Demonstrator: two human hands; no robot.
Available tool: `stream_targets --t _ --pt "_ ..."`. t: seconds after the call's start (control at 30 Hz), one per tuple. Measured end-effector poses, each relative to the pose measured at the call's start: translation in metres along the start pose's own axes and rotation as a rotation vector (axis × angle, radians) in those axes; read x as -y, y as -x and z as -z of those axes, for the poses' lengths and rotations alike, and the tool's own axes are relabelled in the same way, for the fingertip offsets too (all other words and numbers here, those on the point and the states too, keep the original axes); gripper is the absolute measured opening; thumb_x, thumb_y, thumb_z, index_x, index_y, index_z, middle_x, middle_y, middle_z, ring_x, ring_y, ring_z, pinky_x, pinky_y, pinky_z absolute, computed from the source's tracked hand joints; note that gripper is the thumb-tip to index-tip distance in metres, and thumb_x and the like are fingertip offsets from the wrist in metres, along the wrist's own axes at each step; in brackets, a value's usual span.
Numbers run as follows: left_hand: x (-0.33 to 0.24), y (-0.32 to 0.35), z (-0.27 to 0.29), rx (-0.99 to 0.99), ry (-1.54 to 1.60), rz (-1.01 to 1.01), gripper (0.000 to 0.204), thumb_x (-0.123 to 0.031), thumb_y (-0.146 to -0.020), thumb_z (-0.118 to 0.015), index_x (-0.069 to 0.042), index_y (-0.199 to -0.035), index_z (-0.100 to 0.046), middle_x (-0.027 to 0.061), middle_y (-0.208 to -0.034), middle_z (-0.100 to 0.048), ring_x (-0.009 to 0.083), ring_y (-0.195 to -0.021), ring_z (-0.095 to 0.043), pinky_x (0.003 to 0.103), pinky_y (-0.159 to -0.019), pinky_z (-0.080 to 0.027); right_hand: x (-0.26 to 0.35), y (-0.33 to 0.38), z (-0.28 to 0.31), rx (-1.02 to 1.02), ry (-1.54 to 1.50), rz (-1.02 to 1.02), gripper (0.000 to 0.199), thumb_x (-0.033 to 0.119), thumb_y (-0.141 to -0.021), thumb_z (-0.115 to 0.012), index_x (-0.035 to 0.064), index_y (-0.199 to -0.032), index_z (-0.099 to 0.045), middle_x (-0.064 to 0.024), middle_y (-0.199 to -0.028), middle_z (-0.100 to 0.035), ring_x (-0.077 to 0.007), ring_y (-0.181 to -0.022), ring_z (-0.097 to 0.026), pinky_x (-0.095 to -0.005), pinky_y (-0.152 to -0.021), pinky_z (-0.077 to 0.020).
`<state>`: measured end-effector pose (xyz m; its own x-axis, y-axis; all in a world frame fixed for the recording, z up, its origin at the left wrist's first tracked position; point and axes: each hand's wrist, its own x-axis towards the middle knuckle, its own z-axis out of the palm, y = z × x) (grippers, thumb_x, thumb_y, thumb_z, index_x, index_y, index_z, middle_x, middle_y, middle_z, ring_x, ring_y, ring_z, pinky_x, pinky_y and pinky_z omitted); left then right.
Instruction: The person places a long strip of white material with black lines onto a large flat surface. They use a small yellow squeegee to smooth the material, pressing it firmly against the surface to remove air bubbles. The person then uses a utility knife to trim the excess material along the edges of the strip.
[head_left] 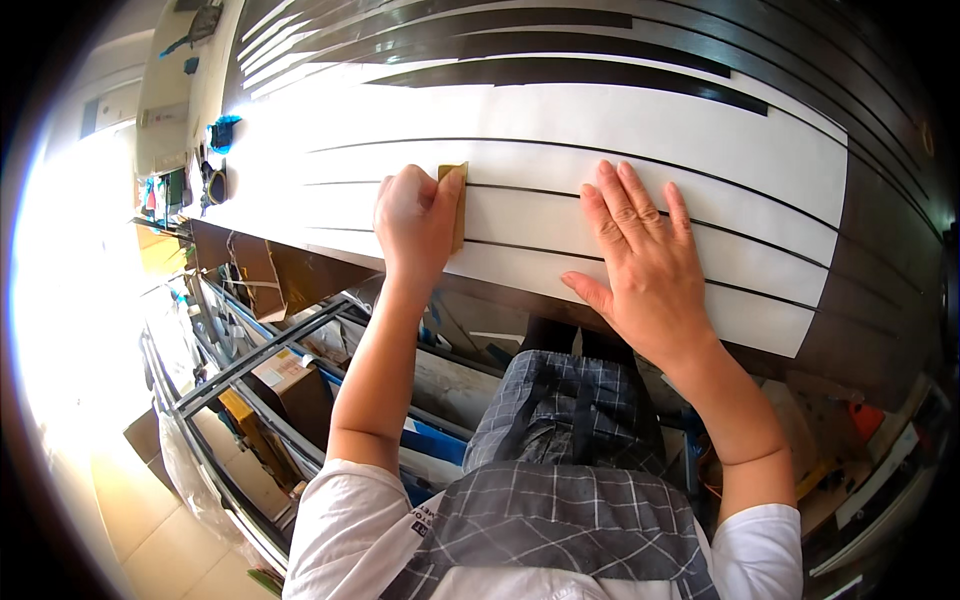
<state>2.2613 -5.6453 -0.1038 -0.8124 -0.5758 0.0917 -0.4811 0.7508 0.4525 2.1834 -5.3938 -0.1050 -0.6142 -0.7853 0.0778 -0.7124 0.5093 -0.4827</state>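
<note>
A large white sheet (530,112) with several long thin black lines lies across the dark table (870,200). My left hand (412,215) is closed around a flat yellowish-brown block (459,215), its edge down against the sheet across the lines. What the block is made of I cannot make out. To its right, my right hand (645,260) lies flat on the sheet with the fingers spread and the thumb out, holding nothing. Its fingertips rest by the middle lines.
Black strips (560,72) lie along the sheet's far side. A blue object (222,133) and dark tools (212,182) sit at the table's left end. Below the near edge are a metal frame rack (250,365), a cardboard box (295,385) and a brown carton (270,275).
</note>
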Motion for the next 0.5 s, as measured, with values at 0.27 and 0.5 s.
stream_targets --t 0.27,0.5 --pt "0.009 -0.014 0.008 -0.09 -0.071 0.134 0.036 -0.031 -0.088 -0.067 -0.002 -0.069 -0.056 0.0147 -0.062 -0.052 0.0333 -0.069 -0.053 0.043 -0.065 -0.045 -0.002 -0.001 0.002 0.001 0.012 -0.02 0.078 0.043 -0.083 -0.07 0.0054 -0.146 -0.042 -0.0094 -0.157 -0.034 -0.0247 -0.147 -0.029 -0.0508 -0.118 -0.0198" --pt "0.008 -0.013 0.006 0.035 -0.275 0.068 0.033 -0.028 -0.09 -0.063 -0.005 -0.067 -0.056 0.0154 -0.068 -0.057 0.0325 -0.074 -0.056 0.044 -0.07 -0.046 0.0 0.001 0.002 0.022 0.01 -0.011 0.078 0.043 -0.083 -0.07 0.005 -0.145 -0.043 -0.0097 -0.156 -0.035 -0.0245 -0.147 -0.028 -0.0511 -0.118 -0.0197"
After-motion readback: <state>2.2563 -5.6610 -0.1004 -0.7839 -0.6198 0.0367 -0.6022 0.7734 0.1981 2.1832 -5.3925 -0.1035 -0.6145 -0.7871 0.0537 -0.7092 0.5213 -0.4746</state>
